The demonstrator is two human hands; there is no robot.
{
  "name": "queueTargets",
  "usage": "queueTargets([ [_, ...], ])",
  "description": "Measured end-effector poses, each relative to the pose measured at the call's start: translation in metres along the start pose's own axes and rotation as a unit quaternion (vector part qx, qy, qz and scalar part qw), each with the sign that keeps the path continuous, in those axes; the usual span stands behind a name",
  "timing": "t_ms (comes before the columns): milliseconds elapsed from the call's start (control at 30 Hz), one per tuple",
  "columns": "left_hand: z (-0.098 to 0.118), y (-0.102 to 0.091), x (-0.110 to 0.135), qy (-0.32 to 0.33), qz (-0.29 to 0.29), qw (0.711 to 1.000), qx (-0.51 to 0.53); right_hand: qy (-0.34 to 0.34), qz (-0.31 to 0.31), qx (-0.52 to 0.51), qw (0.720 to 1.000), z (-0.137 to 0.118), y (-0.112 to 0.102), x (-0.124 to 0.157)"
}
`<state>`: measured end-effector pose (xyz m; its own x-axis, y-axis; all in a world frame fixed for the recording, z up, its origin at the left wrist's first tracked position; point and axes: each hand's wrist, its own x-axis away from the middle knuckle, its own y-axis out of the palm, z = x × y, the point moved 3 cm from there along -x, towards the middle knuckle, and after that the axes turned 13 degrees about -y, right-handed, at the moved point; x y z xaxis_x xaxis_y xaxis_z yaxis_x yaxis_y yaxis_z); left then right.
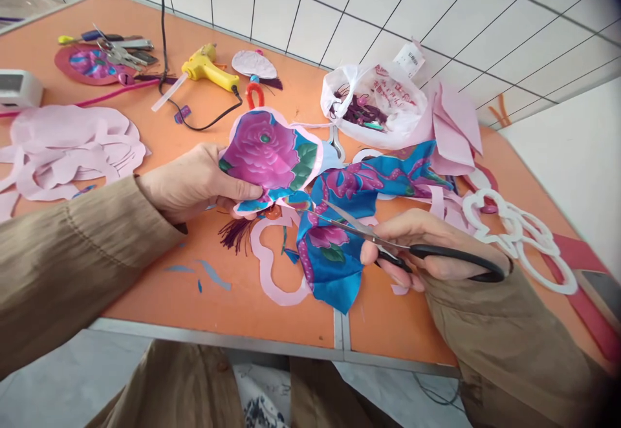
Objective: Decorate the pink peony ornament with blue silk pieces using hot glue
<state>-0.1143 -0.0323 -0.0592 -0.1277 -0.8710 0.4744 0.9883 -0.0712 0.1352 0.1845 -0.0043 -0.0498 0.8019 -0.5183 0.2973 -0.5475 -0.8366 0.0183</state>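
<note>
My left hand [194, 179] pinches a pink card shape covered with floral fabric [269, 156], a magenta rose on blue, held just above the orange table [160, 292]. My right hand [422, 247] grips black-handled scissors [388, 240], their blades pointing left into the fabric's lower edge. Loose blue and magenta fabric [339, 234] hangs from the piece and drapes over the table between my hands. A purple tassel [235, 231] lies under the card shape.
A yellow glue gun [208, 69] with a black cord, more scissors [123, 53], pink paper offcuts [63, 147], a white plastic bag [373, 108] and white foam cut-outs [519, 231] lie around. The table's front edge runs close below my hands.
</note>
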Motion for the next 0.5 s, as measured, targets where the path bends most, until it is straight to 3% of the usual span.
queueTargets([
  [133, -0.001, -0.001, -0.001, -0.035, -0.016, 0.999, 0.007, -0.020, -0.012, 0.024, 0.999, 0.000, 0.004, 0.002],
  [200, -0.002, -0.002, -0.002, -0.049, -0.019, 0.998, 0.017, -0.112, 0.023, 0.093, 0.989, -0.003, 0.007, 0.000],
  [233, -0.004, -0.003, -0.003, -0.060, -0.029, 0.998, 0.019, -0.177, 0.051, 0.152, 0.971, -0.006, 0.009, -0.001],
  [267, -0.005, -0.003, -0.004, -0.070, -0.042, 0.997, 0.016, -0.248, 0.093, 0.238, 0.935, -0.010, 0.010, -0.002],
  [300, -0.006, -0.004, -0.004, -0.078, -0.057, 0.995, 0.012, -0.315, 0.131, 0.336, 0.878, -0.014, 0.012, -0.003],
  [367, -0.008, -0.006, -0.006, -0.089, -0.084, 0.992, 0.004, -0.402, 0.180, 0.530, 0.724, -0.020, 0.017, -0.005],
  [433, -0.008, -0.008, -0.007, -0.098, -0.099, 0.990, 0.002, -0.429, 0.188, 0.659, 0.588, -0.022, 0.020, -0.009],
  [467, -0.008, -0.009, -0.007, -0.106, -0.106, 0.989, 0.000, -0.434, 0.188, 0.695, 0.541, -0.023, 0.021, -0.011],
  [500, -0.007, -0.009, -0.007, -0.116, -0.113, 0.987, -0.002, -0.437, 0.188, 0.715, 0.512, -0.024, 0.020, -0.013],
])
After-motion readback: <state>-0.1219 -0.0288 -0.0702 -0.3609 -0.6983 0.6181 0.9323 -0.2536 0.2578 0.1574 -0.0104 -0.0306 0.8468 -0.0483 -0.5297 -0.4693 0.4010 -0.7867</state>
